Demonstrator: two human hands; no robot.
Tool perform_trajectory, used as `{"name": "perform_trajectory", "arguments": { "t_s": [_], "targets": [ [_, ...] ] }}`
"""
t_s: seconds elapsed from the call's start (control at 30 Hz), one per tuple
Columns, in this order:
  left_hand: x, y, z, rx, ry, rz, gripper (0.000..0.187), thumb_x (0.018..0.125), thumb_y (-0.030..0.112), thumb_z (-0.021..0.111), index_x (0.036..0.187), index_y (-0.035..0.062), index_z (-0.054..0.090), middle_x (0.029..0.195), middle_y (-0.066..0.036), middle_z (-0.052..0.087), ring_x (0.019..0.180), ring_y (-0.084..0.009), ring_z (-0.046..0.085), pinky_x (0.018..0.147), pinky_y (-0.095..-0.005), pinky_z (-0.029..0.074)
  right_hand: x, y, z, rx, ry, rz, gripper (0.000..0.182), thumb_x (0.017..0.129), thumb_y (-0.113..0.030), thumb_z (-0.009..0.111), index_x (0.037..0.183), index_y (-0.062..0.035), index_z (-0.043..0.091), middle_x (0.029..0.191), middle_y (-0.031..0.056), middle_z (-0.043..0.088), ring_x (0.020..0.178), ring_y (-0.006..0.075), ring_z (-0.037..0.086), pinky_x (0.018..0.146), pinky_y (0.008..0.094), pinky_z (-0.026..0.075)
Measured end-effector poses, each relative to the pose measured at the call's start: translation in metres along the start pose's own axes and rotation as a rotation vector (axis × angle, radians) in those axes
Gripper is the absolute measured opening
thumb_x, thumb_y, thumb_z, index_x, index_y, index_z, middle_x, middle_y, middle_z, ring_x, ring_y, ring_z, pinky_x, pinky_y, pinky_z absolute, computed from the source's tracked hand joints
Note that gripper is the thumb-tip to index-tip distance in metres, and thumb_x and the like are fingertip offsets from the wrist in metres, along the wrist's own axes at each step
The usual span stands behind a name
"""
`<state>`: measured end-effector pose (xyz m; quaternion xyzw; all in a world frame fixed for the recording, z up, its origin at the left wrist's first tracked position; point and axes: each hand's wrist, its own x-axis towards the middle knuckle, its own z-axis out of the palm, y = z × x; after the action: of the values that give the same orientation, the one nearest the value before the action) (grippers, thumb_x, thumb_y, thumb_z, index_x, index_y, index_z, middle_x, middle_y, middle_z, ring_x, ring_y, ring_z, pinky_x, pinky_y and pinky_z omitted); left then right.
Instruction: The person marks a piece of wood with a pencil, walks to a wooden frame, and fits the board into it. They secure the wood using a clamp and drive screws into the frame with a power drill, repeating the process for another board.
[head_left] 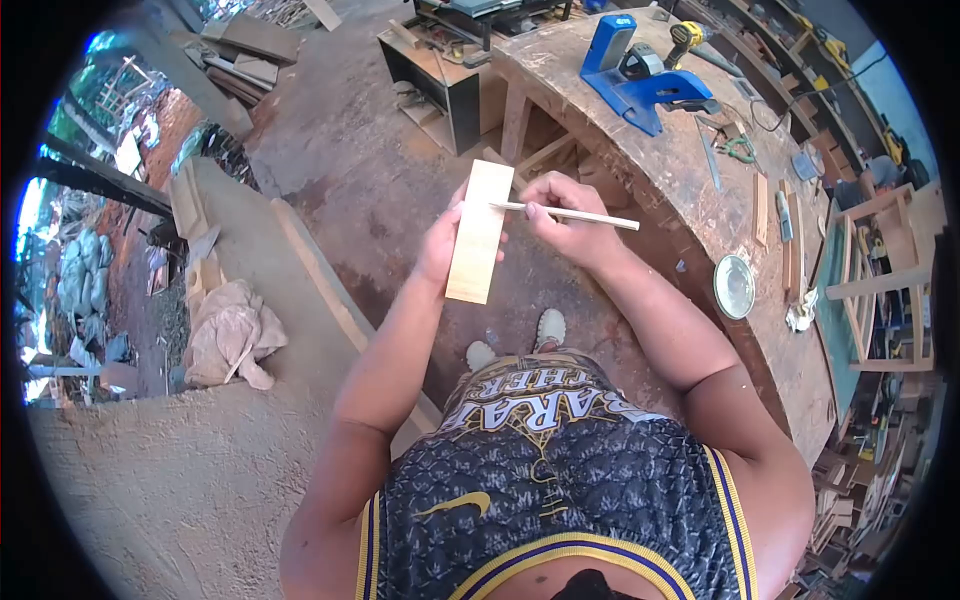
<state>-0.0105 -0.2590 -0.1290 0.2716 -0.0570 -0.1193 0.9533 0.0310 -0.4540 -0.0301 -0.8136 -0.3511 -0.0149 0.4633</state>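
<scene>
My left hand point(441, 240) is closed around the edges of a flat, pale wooden block point(478, 245), held tilted in front of me above the floor. Between the thumb and fingers of my right hand point(566, 215) is a long, pale pencil point(600, 218). The pencil lies nearly level, its narrow tip at the face of the block near the upper right edge. Whether the tip leaves a mark is too small to make out. Part of my left fingers is hidden behind the block.
On the wooden workbench point(540, 70) to the right stand a blue metal stand point(640, 92) and a yellow drill point(686, 38). Pliers point(741, 150), a round dish point(734, 287) and wood strips point(761, 210) lie nearer. A crumpled cloth point(235, 330) rests on the low wall at left.
</scene>
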Motion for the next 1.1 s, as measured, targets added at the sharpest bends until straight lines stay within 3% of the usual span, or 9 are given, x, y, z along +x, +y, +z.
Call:
{"name": "perform_trajectory", "arguments": {
  "t_s": [0.07, 0.23, 0.33, 0.43, 0.8, 0.83, 0.9, 0.97, 1.1],
  "targets": [
    [-0.019, 0.0, 0.01, 0.046, -0.029, 0.01, 0.056, 0.098, 0.029, 0.035, 0.152, 0.0198, 0.022, 0.117, -0.019, 0.059, 0.083, -0.0281, 0.065, 0.064, -0.0401, 0.059, -0.007, -0.007, 0.011, 0.099, -0.029, -0.167, 0.014, 0.079, -0.01, 0.064, 0.091, -0.0029, 0.067, 0.08, 0.0097, 0.068, 0.071, 0.015, 0.065, 0.064, 0.0288, 0.051],
    [-0.054, -0.011, 0.019, 0.05, -0.034, -0.012, 0.058, 0.098, 0.028, 0.033, 0.153, 0.0213, 0.017, 0.117, -0.018, 0.058, 0.081, -0.0274, 0.065, 0.063, -0.039, 0.059, -0.02, -0.025, 0.013, -0.018, 0.009, -0.16, 0.011, 0.076, -0.007, 0.06, 0.083, -0.0015, 0.067, 0.075, 0.0109, 0.067, 0.068, 0.0215, 0.067, 0.063, 0.0324, 0.053],
    [-0.068, -0.005, 0.025, 0.062, 0.014, -0.011, 0.059, 0.098, 0.027, 0.033, 0.154, 0.0214, 0.016, 0.117, -0.017, 0.058, 0.081, -0.0271, 0.064, 0.063, -0.0386, 0.058, -0.032, -0.039, 0.022, -0.079, -0.176, -0.386, 0.01, 0.075, -0.009, 0.061, 0.081, -0.0027, 0.066, 0.071, 0.0118, 0.064, 0.064, 0.0255, 0.064, 0.06, 0.0348, 0.052],
    [-0.075, -0.003, 0.02, 0.063, 0.018, -0.024, 0.059, 0.098, 0.027, 0.034, 0.154, 0.0212, 0.016, 0.118, -0.016, 0.057, 0.083, -0.0263, 0.064, 0.062, -0.0386, 0.058, -0.021, -0.03, 0.014, -0.056, -0.046, -0.219, 0.011, 0.076, -0.003, 0.061, 0.085, -0.0018, 0.067, 0.074, 0.0107, 0.067, 0.065, 0.0227, 0.065, 0.059, 0.0321, 0.051],
    [-0.07, -0.001, 0.019, 0.138, 0.028, -0.042, 0.062, 0.096, 0.03, 0.039, 0.153, 0.0208, 0.016, 0.117, -0.019, 0.056, 0.081, -0.0273, 0.064, 0.062, -0.0388, 0.058, -0.033, -0.035, 0.019, -0.104, -0.185, -0.491, 0.013, 0.078, -0.006, 0.058, 0.086, -0.0017, 0.068, 0.073, 0.0082, 0.065, 0.064, 0.0141, 0.06, 0.057, 0.029, 0.048],
    [-0.07, -0.004, 0.016, 0.054, 0.01, -0.056, 0.063, 0.096, 0.031, 0.04, 0.153, 0.0209, 0.016, 0.116, -0.02, 0.056, 0.081, -0.0283, 0.064, 0.062, -0.0399, 0.058, -0.025, -0.024, 0.011, -0.128, -0.165, -0.478, 0.013, 0.078, -0.006, 0.058, 0.086, -0.0017, 0.068, 0.073, 0.0082, 0.065, 0.064, 0.0141, 0.06, 0.057, 0.029, 0.048],
    [-0.066, -0.013, 0.004, -0.04, -0.034, -0.086, 0.062, 0.097, 0.032, 0.042, 0.152, 0.0215, 0.017, 0.113, -0.024, 0.057, 0.082, -0.0311, 0.063, 0.064, -0.0428, 0.058, -0.004, 0.005, -0.02, -0.103, 0.176, -0.012, 0.01, 0.08, -0.007, 0.06, 0.087, -0.0009, 0.065, 0.074, 0.0105, 0.065, 0.067, 0.0151, 0.063, 0.061, 0.0304, 0.05],
    [-0.064, -0.024, -0.011, -0.006, 0.017, -0.067, 0.059, 0.097, 0.034, 0.043, 0.15, 0.0186, 0.021, 0.112, -0.023, 0.058, 0.083, -0.0302, 0.063, 0.065, -0.0426, 0.058, -0.001, 0.044, -0.053, -0.119, 0.339, 0.211, 0.01, 0.086, -0.008, 0.059, 0.089, -0.0008, 0.065, 0.074, 0.0074, 0.064, 0.068, 0.0111, 0.059, 0.061, 0.0273, 0.047],
    [-0.067, -0.044, -0.062, -0.038, 0.201, -0.137, 0.051, 0.099, 0.038, 0.039, 0.139, 0.0077, 0.036, 0.109, -0.02, 0.06, 0.083, -0.0278, 0.063, 0.067, -0.0408, 0.057, -0.049, 0.16, -0.075, -0.092, 0.13, 0.306, 0.027, 0.096, -0.025, 0.056, 0.096, -0.0006, 0.066, 0.085, 0.0093, 0.067, 0.082, 0.0167, 0.061, 0.075, 0.0324, 0.049]
  ]
}}
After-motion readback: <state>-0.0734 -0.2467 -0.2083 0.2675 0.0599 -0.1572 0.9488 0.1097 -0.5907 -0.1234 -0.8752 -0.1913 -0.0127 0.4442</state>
